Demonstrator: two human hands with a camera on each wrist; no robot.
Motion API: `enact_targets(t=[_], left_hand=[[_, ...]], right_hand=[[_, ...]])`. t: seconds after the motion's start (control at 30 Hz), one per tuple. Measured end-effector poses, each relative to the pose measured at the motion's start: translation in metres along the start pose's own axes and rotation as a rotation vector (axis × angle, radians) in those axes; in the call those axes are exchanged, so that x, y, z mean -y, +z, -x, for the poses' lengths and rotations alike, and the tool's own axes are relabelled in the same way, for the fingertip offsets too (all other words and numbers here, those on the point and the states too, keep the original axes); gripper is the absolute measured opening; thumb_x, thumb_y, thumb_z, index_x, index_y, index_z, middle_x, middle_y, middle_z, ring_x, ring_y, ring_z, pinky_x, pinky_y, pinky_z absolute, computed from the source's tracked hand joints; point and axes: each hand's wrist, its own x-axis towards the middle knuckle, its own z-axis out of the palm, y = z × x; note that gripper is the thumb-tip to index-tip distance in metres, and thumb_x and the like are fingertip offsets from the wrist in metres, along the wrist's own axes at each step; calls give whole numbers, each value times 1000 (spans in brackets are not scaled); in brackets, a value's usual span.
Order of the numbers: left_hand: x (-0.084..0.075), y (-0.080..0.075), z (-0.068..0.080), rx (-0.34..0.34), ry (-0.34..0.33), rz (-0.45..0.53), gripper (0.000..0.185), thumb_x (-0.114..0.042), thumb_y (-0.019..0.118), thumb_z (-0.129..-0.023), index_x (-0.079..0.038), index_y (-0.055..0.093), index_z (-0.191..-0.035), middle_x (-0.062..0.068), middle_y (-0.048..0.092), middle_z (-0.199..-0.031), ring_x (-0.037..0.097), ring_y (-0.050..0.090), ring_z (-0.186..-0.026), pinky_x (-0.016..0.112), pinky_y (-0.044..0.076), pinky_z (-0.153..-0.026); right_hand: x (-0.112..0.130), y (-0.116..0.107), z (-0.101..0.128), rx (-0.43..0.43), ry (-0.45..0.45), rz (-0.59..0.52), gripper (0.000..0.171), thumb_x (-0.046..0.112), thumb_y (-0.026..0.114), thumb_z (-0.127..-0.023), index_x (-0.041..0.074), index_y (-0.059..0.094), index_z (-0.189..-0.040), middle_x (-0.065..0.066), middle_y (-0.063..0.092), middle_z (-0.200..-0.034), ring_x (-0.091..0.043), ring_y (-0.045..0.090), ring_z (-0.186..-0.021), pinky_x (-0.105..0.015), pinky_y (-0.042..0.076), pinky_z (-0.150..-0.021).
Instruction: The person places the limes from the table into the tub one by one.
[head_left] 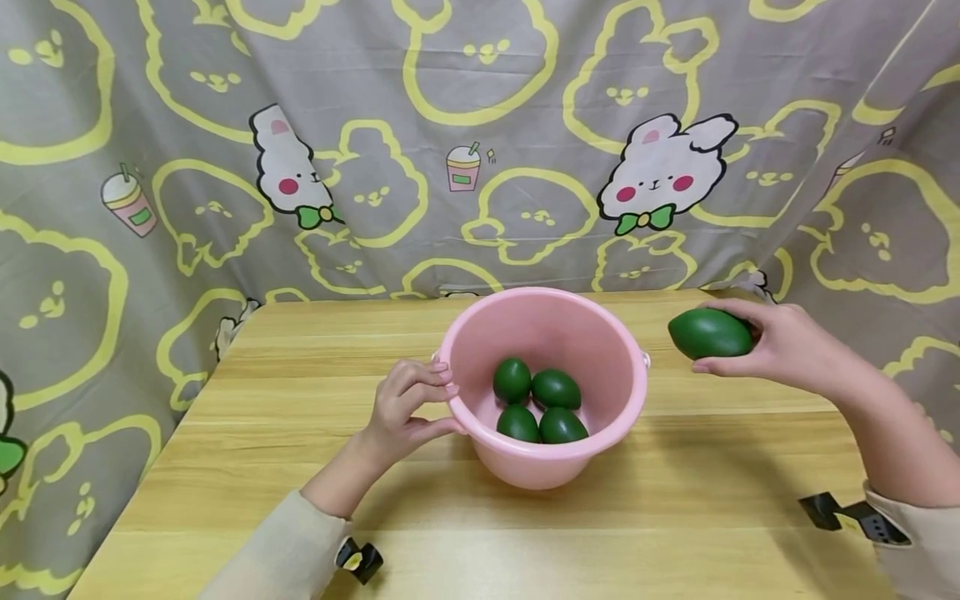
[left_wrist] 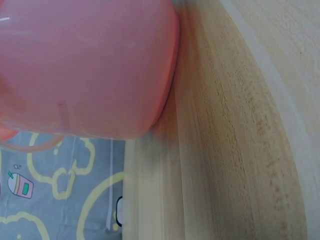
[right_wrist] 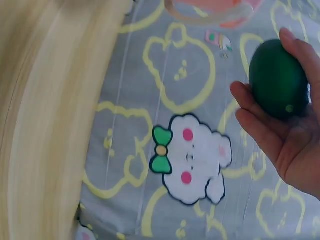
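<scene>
A pink bucket (head_left: 536,467) stands upright on the wooden table, with several smooth dark green avocados (head_left: 556,389) on its bottom. My left hand (head_left: 401,404) grips the bucket's left rim, fingertips over the edge and thumb lower down along it. To the right of the bucket, my right hand (head_left: 787,346) holds another avocado (head_left: 708,333) above the table, between thumb and fingers. In the right wrist view this avocado (right_wrist: 279,79) shows a small pale stem spot near the palm. The left wrist view shows the bucket's outer wall (left_wrist: 85,65) but no hand.
The wooden table (head_left: 247,467) extends around the bucket on all sides. A grey curtain with yellow outlines and cartoon rabbits (head_left: 663,179) hangs behind the table and along its sides. The bucket's handle (right_wrist: 210,17) shows at the top of the right wrist view.
</scene>
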Motion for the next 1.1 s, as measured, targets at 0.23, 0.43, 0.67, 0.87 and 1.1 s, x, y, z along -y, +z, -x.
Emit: enact_targets(t=[0.23,0.43,0.67,0.87,1.1], left_hand=[[0,0,0,0,0,3,43,-41,70,-81,2,68,-81,14,61,-82,31,60,-81,32,56,-85],[2,0,0,-1,11,-6,43,-42,70,-81,1,68,-80,13,61,-80,31,60,-80,33,57,-82],[3,0,0,1,13,0,43,-42,70,-81,1,68,-80,13,61,-81,31,60,-80,33,57,-81],[2,0,-2,4,9,1,43,-41,70,-81,1,69,-80,13,62,-81,31,61,-80,32,57,-83],[2,-1,-2,10,10,5,42,-40,70,-81,1,69,-81,13,62,-80,31,61,-79,33,58,-83]], right_hand=[[19,-1,-12,3,-24,0,68,28,91,-57,7,64,-115,-9,68,-89,-6,54,-65,-22,47,-51],[31,-9,-21,26,-68,-60,62,22,91,-57,7,66,-111,-3,68,-84,-2,54,-65,-19,47,-51],[51,-15,-28,123,-68,-135,60,25,89,-62,11,64,-114,-1,68,-87,-5,56,-66,-21,48,-51],[69,-17,-35,153,-122,-132,58,29,88,-64,13,64,-114,2,67,-87,-5,56,-63,-22,49,-50],[90,-17,-49,200,-140,-130,51,27,86,-66,17,65,-112,6,66,-87,-7,57,-66,-22,51,-54]])
